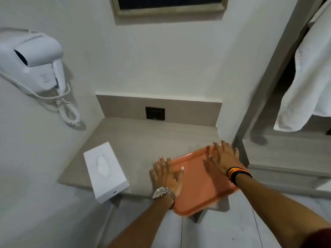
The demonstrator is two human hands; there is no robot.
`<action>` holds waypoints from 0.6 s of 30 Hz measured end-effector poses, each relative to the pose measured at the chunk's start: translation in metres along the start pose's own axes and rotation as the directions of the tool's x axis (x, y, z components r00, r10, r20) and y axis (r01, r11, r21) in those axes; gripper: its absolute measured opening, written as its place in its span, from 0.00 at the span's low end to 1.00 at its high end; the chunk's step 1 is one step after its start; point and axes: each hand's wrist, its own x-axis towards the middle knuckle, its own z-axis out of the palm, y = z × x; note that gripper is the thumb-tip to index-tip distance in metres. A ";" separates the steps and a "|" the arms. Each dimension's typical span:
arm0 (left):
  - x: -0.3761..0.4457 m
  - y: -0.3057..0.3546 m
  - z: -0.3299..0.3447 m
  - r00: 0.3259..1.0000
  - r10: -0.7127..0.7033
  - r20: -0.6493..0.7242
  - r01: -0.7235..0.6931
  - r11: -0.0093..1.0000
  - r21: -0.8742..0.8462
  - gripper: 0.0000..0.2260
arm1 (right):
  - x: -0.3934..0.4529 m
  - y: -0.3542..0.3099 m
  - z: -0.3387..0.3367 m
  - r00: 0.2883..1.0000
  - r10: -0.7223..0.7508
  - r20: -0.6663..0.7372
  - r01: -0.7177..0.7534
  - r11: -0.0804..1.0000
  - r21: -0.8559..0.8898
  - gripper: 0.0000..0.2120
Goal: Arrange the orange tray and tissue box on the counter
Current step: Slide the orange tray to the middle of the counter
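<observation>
The flat orange plastic tray (195, 183) lies skewed on the pale grey surface (143, 140), its near corner overhanging the edge. Both hands, left hand (167, 178) and right hand (224, 158), press flat with fingers (217, 146) spread, gripping nothing, probably to slide it square. The white rectangular tissue box (105, 170) sits apart at the left, also overhanging.

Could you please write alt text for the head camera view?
Both hands, left hand and right hand, press flat on an orange tray overhanging the counter's front edge. A white tissue box sits left; a hair dryer hangs on the wall.
</observation>
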 end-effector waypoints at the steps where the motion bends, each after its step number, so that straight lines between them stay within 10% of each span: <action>1: -0.005 0.004 0.007 0.997 -0.059 0.049 0.060 0.998 -0.008 0.38 | -0.004 0.006 0.003 0.999 0.035 0.033 -0.036 0.999 0.015 0.31; 18: -0.025 0.058 0.023 0.796 -0.544 0.264 0.604 0.698 -0.384 0.44 | -0.005 0.061 0.039 0.947 0.278 0.159 -0.310 0.919 0.243 0.31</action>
